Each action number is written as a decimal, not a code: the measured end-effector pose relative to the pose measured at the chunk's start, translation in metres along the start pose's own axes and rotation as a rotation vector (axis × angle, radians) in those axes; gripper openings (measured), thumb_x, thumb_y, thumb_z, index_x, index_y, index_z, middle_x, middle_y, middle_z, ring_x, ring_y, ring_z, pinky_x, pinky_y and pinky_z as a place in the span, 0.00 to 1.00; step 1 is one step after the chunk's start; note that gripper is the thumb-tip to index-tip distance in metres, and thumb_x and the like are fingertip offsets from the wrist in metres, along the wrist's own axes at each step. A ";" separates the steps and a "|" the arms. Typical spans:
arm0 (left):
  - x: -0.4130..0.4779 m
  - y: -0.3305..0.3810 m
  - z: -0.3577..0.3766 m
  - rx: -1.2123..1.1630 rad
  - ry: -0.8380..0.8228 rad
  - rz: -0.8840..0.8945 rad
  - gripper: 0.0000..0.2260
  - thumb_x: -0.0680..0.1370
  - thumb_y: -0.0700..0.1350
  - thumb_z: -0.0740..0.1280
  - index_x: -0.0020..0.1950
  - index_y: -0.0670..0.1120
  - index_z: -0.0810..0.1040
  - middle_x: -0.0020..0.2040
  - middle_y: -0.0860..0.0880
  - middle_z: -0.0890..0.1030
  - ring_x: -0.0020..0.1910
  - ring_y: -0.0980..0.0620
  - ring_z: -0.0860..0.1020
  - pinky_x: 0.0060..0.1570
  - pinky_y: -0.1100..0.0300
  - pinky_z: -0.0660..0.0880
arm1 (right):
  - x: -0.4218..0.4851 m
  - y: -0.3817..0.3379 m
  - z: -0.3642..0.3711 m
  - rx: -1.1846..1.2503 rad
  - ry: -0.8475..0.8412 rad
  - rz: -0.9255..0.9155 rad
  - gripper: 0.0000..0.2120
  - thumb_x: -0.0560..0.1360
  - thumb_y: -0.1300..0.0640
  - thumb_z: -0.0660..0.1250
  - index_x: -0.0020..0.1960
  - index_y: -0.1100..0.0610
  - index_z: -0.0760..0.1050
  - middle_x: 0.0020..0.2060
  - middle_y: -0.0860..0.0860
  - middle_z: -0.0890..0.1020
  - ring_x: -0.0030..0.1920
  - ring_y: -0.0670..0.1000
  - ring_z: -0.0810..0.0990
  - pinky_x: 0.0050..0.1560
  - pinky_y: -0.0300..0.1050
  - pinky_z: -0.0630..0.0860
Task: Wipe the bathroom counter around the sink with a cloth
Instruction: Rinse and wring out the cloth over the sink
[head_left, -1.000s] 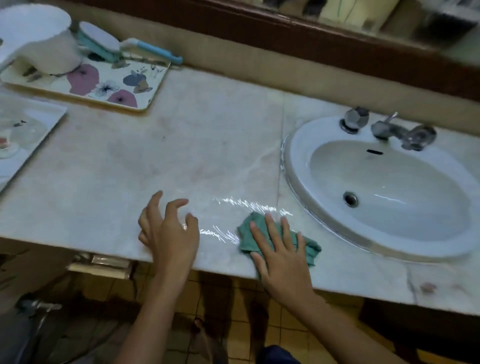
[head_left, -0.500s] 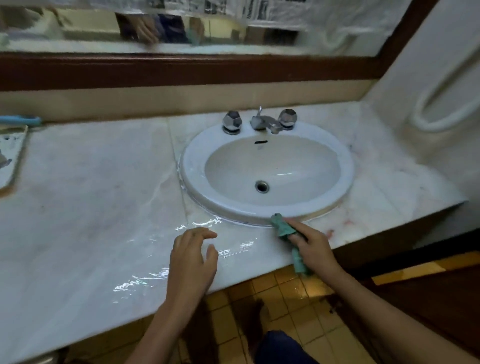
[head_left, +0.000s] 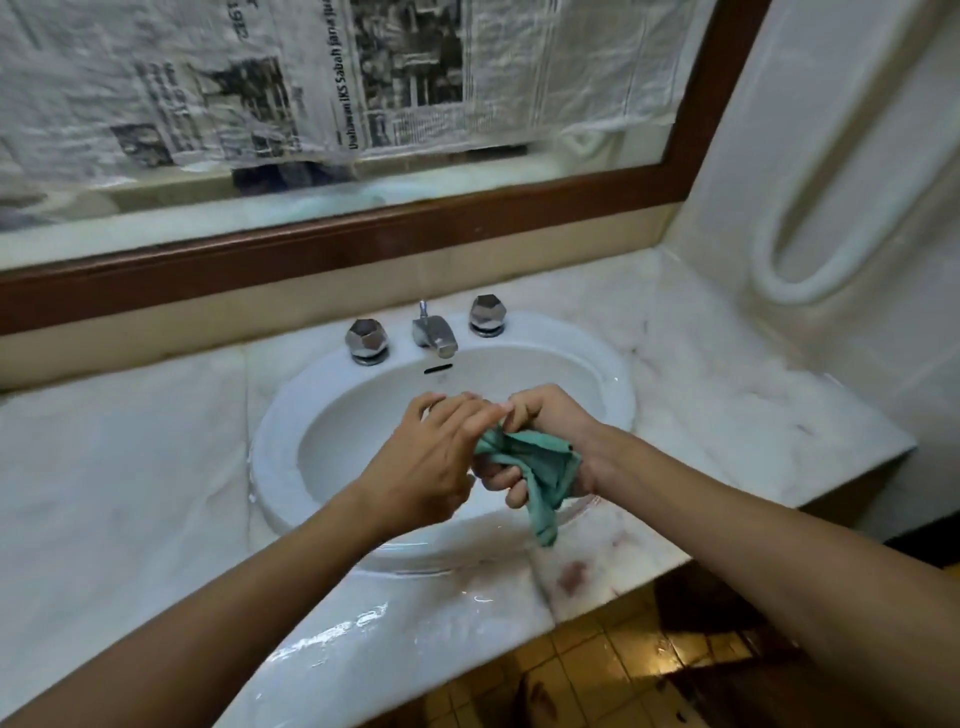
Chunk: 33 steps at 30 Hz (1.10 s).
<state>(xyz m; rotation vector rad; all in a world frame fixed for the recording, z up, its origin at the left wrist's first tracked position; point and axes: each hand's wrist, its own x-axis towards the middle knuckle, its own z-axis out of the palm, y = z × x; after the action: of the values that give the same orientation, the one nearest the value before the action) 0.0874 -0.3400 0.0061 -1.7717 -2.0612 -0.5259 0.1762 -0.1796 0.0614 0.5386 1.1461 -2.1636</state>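
Where both hands meet above the basin, the green cloth (head_left: 543, 467) is bunched and held in the air over the near right part of the sink (head_left: 270, 457), with one twisted tail hanging down toward the near rim. Right hand (head_left: 550, 423): fingers curled around the upper part of the cloth, gripping it. Left hand (head_left: 431, 457): back toward the camera, fingers reaching right to the cloth's upper left edge and touching the right hand; whether they pinch the fabric cannot be told. Sink: white, oval, set into a pale marble counter (head_left: 130, 493). Far rim of the sink: chrome spout (head_left: 434, 332) between a left faceted chrome knob (head_left: 368, 339) and a right faceted chrome knob (head_left: 487, 313). Counter, near edge: wet glossy streaks (head_left: 332, 644) to the left, a reddish stain (head_left: 571, 574) near right of the sink. Far wall: mirror in a dark wooden frame (head_left: 363, 228), its glass largely covered with sheets of newspaper (head_left: 311, 78). Right wall: white looped rail (head_left: 779, 249). Below the counter edge: yellow-brown floor tiles (head_left: 571, 670).
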 end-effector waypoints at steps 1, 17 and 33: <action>0.015 -0.005 0.002 -0.033 0.089 0.018 0.36 0.65 0.45 0.76 0.68 0.43 0.62 0.56 0.40 0.80 0.55 0.46 0.72 0.53 0.52 0.67 | -0.001 -0.011 -0.007 -0.037 -0.066 0.041 0.10 0.63 0.57 0.52 0.38 0.60 0.70 0.33 0.53 0.68 0.29 0.49 0.65 0.29 0.37 0.62; 0.089 -0.042 -0.032 0.396 -0.425 -0.103 0.06 0.64 0.41 0.72 0.35 0.42 0.76 0.29 0.45 0.78 0.24 0.42 0.76 0.24 0.62 0.61 | 0.036 -0.085 -0.021 -1.111 0.190 0.031 0.15 0.68 0.63 0.72 0.28 0.58 0.69 0.21 0.52 0.69 0.21 0.51 0.65 0.24 0.38 0.62; 0.050 -0.036 0.004 -0.815 -0.605 -1.126 0.13 0.69 0.31 0.65 0.26 0.42 0.70 0.22 0.47 0.64 0.21 0.51 0.59 0.24 0.65 0.57 | 0.079 -0.049 -0.018 -2.173 0.477 -0.526 0.12 0.69 0.50 0.68 0.48 0.57 0.79 0.43 0.57 0.83 0.42 0.61 0.79 0.38 0.45 0.68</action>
<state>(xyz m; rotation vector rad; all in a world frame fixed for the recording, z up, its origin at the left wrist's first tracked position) 0.0446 -0.3005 0.0263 -0.8721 -3.5862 -1.4096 0.0861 -0.1695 0.0322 -0.3665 3.0158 0.0275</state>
